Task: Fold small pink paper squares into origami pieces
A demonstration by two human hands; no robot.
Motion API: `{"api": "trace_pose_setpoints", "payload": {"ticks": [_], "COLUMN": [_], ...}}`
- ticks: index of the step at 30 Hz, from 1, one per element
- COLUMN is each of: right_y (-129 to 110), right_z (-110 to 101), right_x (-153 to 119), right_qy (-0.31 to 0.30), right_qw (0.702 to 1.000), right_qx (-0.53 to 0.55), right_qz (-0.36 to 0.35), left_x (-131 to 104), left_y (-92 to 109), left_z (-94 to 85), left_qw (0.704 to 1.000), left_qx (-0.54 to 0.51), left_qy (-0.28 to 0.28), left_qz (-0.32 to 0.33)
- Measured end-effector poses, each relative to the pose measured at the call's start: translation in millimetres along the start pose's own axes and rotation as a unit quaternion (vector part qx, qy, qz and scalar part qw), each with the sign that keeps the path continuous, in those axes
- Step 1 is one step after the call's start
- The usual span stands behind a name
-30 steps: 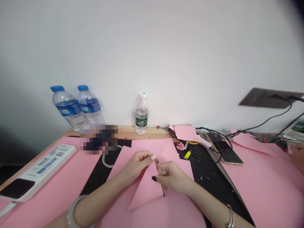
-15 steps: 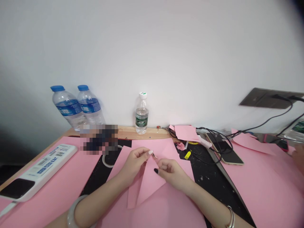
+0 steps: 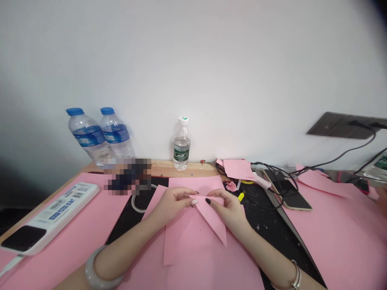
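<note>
A folded pink paper (image 3: 213,219) with a pointed lower end is held up between my two hands. My left hand (image 3: 175,203) pinches its upper left corner between thumb and fingers. On the other side, my right hand (image 3: 229,207) grips the upper right part, its dark-nailed thumb lying on the front face. The fingers behind the paper are partly hidden. Beneath the hands lie pink sheets (image 3: 193,257), overlapping on the black mat (image 3: 121,225).
Two blue-capped bottles (image 3: 87,137) and a smaller water bottle (image 3: 182,149) stand by the wall. A white device (image 3: 57,213) lies left. On the right are black cables (image 3: 276,189), a phone (image 3: 290,193), paper scraps (image 3: 237,169) and part of another person's hand (image 3: 381,201).
The folded paper has been turned, so its point now hangs to the lower right instead of the lower left. My right hand has shifted slightly up and right.
</note>
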State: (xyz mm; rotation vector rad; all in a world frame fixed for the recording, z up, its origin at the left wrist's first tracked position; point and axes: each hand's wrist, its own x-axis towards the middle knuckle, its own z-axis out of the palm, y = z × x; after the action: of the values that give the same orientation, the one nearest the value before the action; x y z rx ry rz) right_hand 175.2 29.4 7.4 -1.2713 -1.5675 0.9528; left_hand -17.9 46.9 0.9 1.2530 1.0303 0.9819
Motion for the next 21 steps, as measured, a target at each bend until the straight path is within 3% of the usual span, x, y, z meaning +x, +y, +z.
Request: {"api": "trace_pose_setpoints", "payload": {"ticks": [4, 10, 14, 21], "right_y": [-3.4, -0.7, 3.9, 3.0], "right_z": [-1.9, -2.6, -1.7, -0.8], "right_x": [-1.8, -3.3, -3.7, -3.8], "right_qy": [0.001, 0.012, 0.025, 0.017], "right_qw": [1.0, 0.998, 0.997, 0.999], "right_qx": [-0.019, -0.052, -0.068, -0.047], "right_qz": [-0.016, -0.036, -0.023, -0.008], "left_x": [-1.3, -1.4, -2.6, -3.0], "left_y": [-1.9, -1.3, 2.8, 5.6], "left_z": [-0.5, 1.2, 2.6, 6.2], "left_qw": [1.0, 1.0, 0.998, 1.0], "left_qx": [0.006, 0.008, 0.055, 0.018], "left_qy": [-0.022, -0.009, 0.001, 0.013], "left_qz": [-0.011, -0.002, 0.015, -0.01]}}
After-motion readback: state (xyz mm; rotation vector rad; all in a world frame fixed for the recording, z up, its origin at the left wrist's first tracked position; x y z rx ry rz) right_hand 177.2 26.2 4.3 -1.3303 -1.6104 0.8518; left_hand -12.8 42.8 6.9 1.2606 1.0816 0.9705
